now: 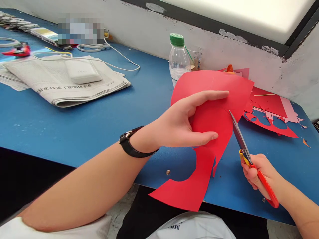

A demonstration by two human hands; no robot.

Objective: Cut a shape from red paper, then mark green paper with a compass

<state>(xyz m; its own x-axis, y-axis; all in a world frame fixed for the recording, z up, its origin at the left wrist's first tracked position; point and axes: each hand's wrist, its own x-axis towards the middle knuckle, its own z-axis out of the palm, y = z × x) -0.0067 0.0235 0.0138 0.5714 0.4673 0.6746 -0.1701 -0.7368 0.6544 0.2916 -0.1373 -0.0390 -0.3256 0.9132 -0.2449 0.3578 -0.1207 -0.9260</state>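
A sheet of red paper with a curved cut-out and a dangling lower strip is raised above the table's front edge. My left hand grips it from the left, with thumb and forefinger stretched over the front and the other fingers hidden behind. In my right hand are scissors with red and yellow handles. Their blades point up and left, and the tip meets the paper near its right edge. How far apart the blades are, I cannot tell.
Red paper scraps with round holes lie at the right. Behind the sheet stands a plastic bottle with a green cap, beside a clear cup. A folded newspaper carries a white box. A white cable trails across the blue table.
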